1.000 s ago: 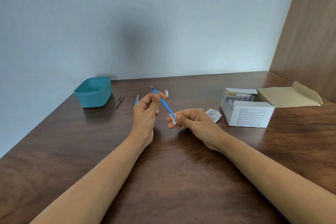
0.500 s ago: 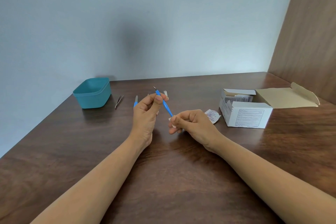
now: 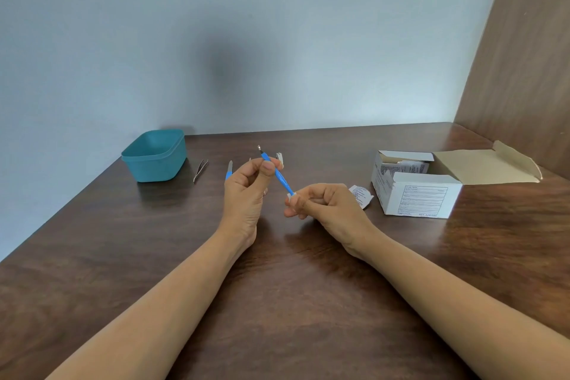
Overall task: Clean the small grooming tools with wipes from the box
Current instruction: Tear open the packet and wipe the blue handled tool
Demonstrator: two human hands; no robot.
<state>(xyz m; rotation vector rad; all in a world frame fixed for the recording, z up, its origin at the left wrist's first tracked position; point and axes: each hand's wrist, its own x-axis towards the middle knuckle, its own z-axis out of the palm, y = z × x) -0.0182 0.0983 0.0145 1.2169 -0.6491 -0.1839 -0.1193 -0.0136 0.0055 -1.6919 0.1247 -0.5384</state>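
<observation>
The left hand is up off the table. Its thumb and curled fingers pinch a thin blue tool near the top. The tool slants down to the right, and its small metal tip points up and away. The right hand has its fingers curled in and pinches a little white wipe round the low end of the blue tool. Both hands are close together in the middle, above the table.

Behind the left hand lies another tool with a blue handle, partly hidden by the fingers. Left of it lie metal tweezers, and next to those stands a teal tub near the wall. Just behind the held tool is a small shiny thing. It may be a nail clipper, but it is too small to be sure.

On the right stands a white box with its lid flap open and packets showing inside. A torn white wrapper lies on the table between the box and the right hand.
</observation>
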